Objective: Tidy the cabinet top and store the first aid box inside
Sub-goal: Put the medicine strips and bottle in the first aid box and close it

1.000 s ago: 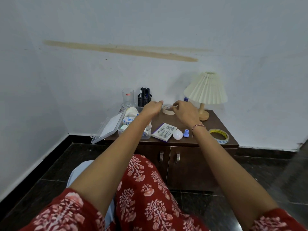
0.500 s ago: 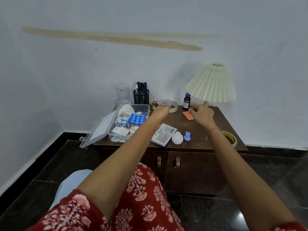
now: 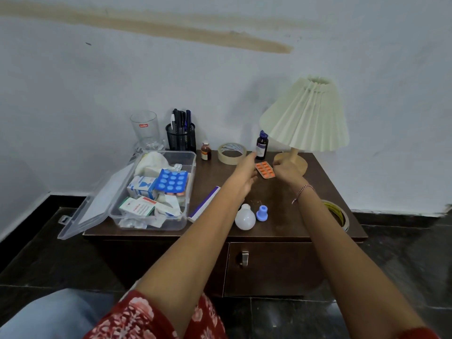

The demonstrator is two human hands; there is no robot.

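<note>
The clear first aid box (image 3: 191,167) stands open on the left of the dark cabinet top (image 3: 288,216), holding medicine boxes and a blue blister pack; its lid (image 3: 97,204) hangs off the left edge. My left hand (image 3: 245,171) stretches out with straight fingers, its tips close to a dark bottle with a blue cap (image 3: 262,145). My right hand (image 3: 285,168) has curled fingers that pinch the right edge of an orange blister pack (image 3: 263,169) lying flat.
At the back stand a small brown bottle (image 3: 206,151), a masking tape roll (image 3: 231,153), a pen holder (image 3: 181,137), a glass (image 3: 144,129) and a lamp (image 3: 305,116). In front lie a bulb (image 3: 245,217), a blue cap (image 3: 262,213), a white-purple box (image 3: 204,204) and a yellow tape roll (image 3: 338,215). The cabinet doors (image 3: 269,267) are closed.
My left hand has left the masking tape roll and moved right toward the dark bottle. My right hand's fingers have curled onto the edge of the orange blister pack.
</note>
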